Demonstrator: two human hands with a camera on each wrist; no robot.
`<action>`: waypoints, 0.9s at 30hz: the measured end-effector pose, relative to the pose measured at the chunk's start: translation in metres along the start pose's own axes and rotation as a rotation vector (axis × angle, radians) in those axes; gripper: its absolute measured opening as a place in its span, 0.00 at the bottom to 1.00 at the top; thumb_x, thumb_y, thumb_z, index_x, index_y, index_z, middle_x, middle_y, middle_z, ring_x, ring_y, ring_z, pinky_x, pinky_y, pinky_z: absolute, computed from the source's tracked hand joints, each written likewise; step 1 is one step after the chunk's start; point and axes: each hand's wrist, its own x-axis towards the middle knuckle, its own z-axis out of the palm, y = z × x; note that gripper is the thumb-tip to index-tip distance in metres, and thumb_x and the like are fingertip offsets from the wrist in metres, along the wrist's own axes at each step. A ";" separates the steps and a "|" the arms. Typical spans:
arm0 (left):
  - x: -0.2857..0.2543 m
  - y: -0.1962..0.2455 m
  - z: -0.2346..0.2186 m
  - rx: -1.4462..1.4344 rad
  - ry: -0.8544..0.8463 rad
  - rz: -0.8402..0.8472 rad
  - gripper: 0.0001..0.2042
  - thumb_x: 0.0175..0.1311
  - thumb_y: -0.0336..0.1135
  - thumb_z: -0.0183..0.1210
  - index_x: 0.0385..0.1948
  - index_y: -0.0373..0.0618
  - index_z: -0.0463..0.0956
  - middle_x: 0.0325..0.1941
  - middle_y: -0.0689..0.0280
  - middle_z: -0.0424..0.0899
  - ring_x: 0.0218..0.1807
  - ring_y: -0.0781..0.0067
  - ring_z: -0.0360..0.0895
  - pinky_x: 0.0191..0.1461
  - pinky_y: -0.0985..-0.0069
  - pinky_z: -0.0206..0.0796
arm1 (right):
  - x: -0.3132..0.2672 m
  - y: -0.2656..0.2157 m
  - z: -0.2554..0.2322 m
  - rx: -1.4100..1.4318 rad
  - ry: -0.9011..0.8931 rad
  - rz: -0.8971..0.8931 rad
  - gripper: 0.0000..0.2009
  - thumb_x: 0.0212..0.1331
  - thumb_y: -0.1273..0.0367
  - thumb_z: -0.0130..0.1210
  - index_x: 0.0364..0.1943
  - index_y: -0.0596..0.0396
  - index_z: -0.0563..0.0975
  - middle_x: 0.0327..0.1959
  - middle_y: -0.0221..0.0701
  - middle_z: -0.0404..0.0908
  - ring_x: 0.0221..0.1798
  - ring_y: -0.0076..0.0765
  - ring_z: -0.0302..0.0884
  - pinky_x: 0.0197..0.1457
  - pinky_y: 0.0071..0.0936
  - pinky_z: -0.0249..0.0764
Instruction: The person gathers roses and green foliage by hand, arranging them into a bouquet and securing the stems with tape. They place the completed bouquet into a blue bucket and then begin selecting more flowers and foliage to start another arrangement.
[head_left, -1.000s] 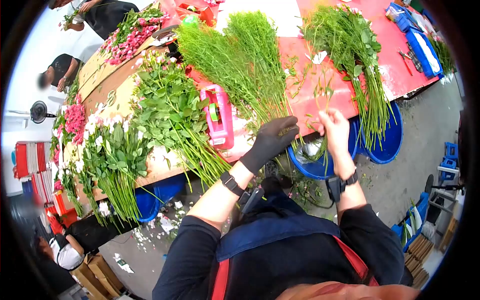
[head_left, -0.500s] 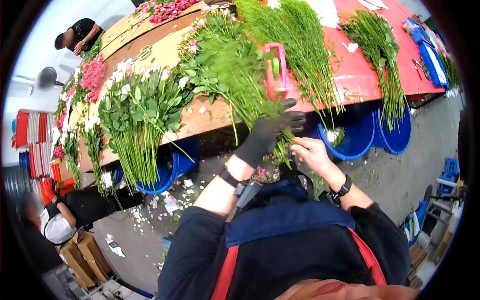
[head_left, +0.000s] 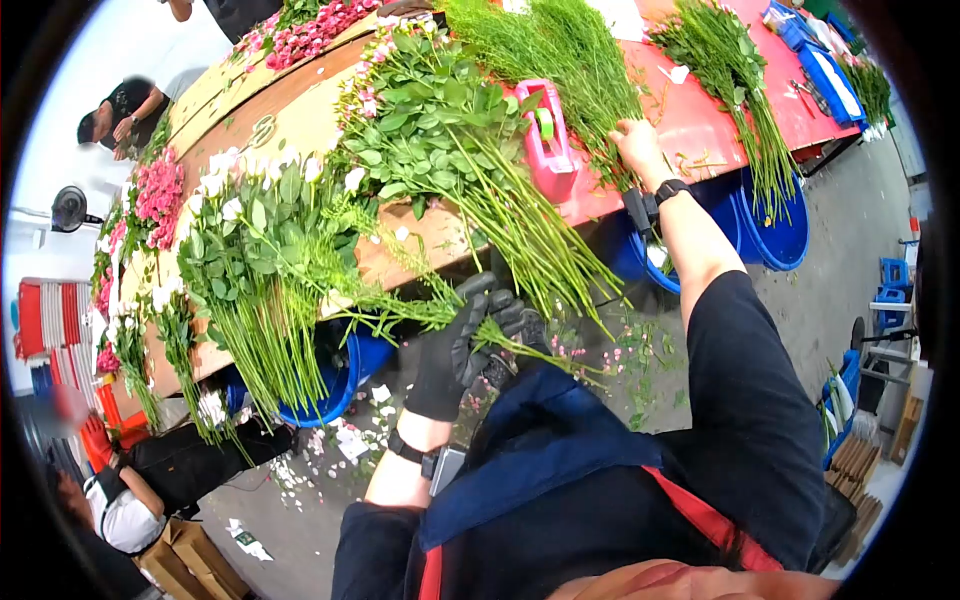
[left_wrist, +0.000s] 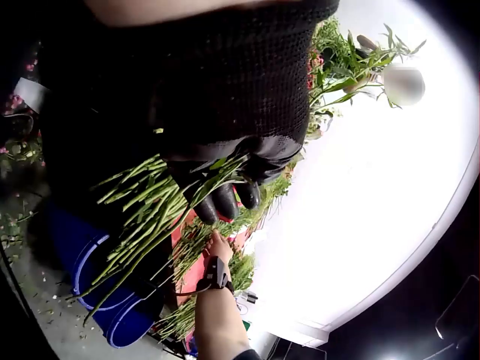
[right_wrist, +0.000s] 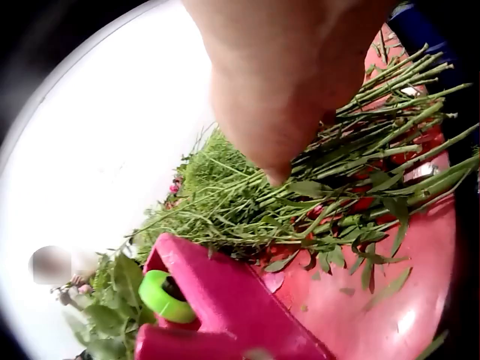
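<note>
**Gloved hand holds the bunch low, bare hand out on the feathery stems**

While the left hand [head_left: 462, 345], in its black glove, hangs low in front of the apron, its fingers are curled tight round a small bunch of green stems [head_left: 420, 312]. That bunch runs from the fist out toward nine o'clock, cut ends poking toward four o'clock; the left wrist view confirms the stems crossing under the gloved fingers [left_wrist: 225, 199].

Now look up to one o'clock: the right hand [head_left: 636, 143] is stretched well away from the left, resting on the pile of feathery greens [head_left: 570, 70] at the near edge of the red table [head_left: 700, 120]. From the wrist view the right hand sits on top of those thin stems, but whether the fingers have closed on any of them I cannot tell. The pile's long axis runs roughly twelve to six, stem ends overhanging the edge toward the person, so the right hand is clearly the nearer one, the left far off at seven o'clock from it.

Just beside the right hand, at nine o'clock, stands the pink tape dispenser [head_left: 548, 140] with its green roll. Beyond that, leafy rose stems [head_left: 450, 130] fan over the board, and blue buckets [head_left: 775, 230] sit below the table edge.
</note>
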 end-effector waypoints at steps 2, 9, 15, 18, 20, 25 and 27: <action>0.005 -0.002 -0.006 -0.068 0.011 0.000 0.16 0.70 0.35 0.49 0.57 0.44 0.65 0.48 0.55 0.76 0.52 0.53 0.74 0.59 0.53 0.67 | 0.010 0.015 0.014 0.091 -0.112 0.052 0.13 0.52 0.63 0.59 0.37 0.55 0.83 0.35 0.45 0.83 0.40 0.47 0.81 0.47 0.39 0.75; 0.036 0.014 0.016 0.000 0.034 -0.043 0.15 0.70 0.34 0.49 0.57 0.44 0.66 0.49 0.57 0.76 0.52 0.52 0.74 0.58 0.54 0.68 | 0.011 0.013 -0.075 0.681 0.090 0.233 0.10 0.55 0.65 0.61 0.34 0.59 0.81 0.22 0.25 0.78 0.19 0.16 0.68 0.22 0.17 0.64; 0.074 0.009 0.051 -0.022 -0.002 -0.109 0.15 0.69 0.34 0.50 0.56 0.46 0.67 0.49 0.55 0.75 0.51 0.53 0.75 0.57 0.54 0.70 | 0.008 0.021 -0.137 1.113 0.207 0.385 0.09 0.59 0.68 0.58 0.39 0.59 0.79 0.30 0.24 0.81 0.20 0.11 0.64 0.20 0.10 0.57; 0.091 0.001 0.060 -0.034 -0.048 -0.149 0.16 0.69 0.34 0.51 0.57 0.43 0.66 0.49 0.53 0.74 0.50 0.55 0.75 0.56 0.54 0.71 | 0.007 0.023 -0.122 1.017 0.191 0.443 0.10 0.58 0.67 0.60 0.39 0.59 0.79 0.31 0.25 0.82 0.21 0.10 0.66 0.22 0.10 0.61; 0.094 0.000 0.077 0.016 0.008 -0.152 0.19 0.69 0.33 0.51 0.58 0.38 0.64 0.48 0.49 0.75 0.49 0.55 0.76 0.55 0.57 0.72 | 0.012 0.023 -0.103 0.955 0.145 0.447 0.11 0.57 0.66 0.60 0.40 0.59 0.80 0.33 0.26 0.83 0.22 0.16 0.69 0.26 0.14 0.67; 0.106 -0.011 0.078 0.114 -0.001 -0.221 0.18 0.70 0.36 0.49 0.59 0.43 0.64 0.51 0.52 0.74 0.54 0.52 0.75 0.58 0.54 0.70 | 0.035 0.035 -0.053 -0.075 0.523 -0.229 0.10 0.50 0.68 0.63 0.36 0.54 0.81 0.27 0.33 0.80 0.34 0.39 0.77 0.43 0.39 0.73; 0.106 -0.012 0.084 0.126 -0.010 -0.223 0.18 0.70 0.36 0.49 0.59 0.42 0.64 0.52 0.52 0.75 0.54 0.52 0.75 0.58 0.54 0.71 | 0.029 0.011 -0.043 -0.040 0.121 -0.240 0.10 0.49 0.61 0.62 0.30 0.52 0.82 0.28 0.36 0.79 0.39 0.45 0.76 0.45 0.43 0.71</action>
